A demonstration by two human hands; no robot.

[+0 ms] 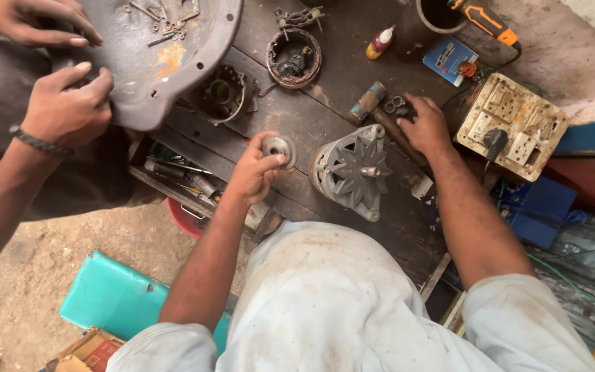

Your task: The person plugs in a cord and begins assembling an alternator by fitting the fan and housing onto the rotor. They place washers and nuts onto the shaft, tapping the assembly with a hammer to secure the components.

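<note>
A small round metal pulley [278,148] is pinched in the left hand [255,172], just beside the grey alternator housing [352,170] sat on the dark wooden bench [325,89]. The right hand [425,125] is clenched around a hammer [380,110].

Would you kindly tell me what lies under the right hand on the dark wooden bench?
Under the right hand lies a hammer with a rusty blue-tinged head; its handle is mostly covered.
</note>
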